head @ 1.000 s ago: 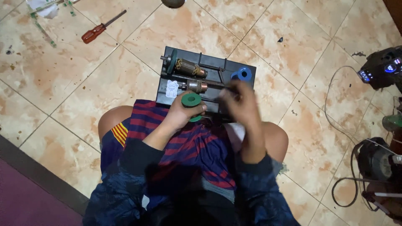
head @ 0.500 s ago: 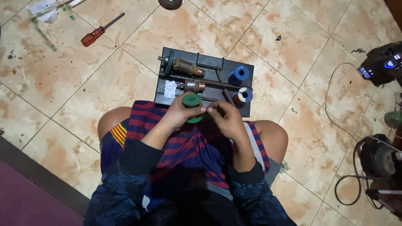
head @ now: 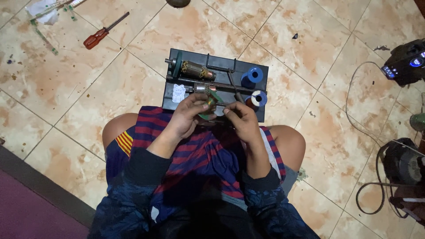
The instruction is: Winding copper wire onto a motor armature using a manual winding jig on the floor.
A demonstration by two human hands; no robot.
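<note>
I sit on a tiled floor with a black case (head: 221, 62) lying flat before my knees. My left hand (head: 186, 117) grips a small motor armature (head: 207, 94) with copper windings and a green fan disc, held just above the case's near edge. My right hand (head: 241, 121) meets it from the right, fingertips pinched at the armature's end; whether a thin wire is between them is too small to tell. A second armature (head: 192, 68) with a green fan lies on the case's far left. A blue spool (head: 252, 76) and a second spool, blue with a copper-coloured winding (head: 256, 99), stand on its right.
A red-handled screwdriver (head: 104, 32) lies on the tiles at the far left, near scraps (head: 42, 11). A black device with lit blue lights (head: 405, 62) sits at the right edge. A cable (head: 354, 115) trails from it to dark machinery (head: 403, 168). A dark mat (head: 26, 208) borders the lower left.
My right hand came back from over the spools on the right and now pinches at the armature. The green fan has turned from facing up to edge-on.
</note>
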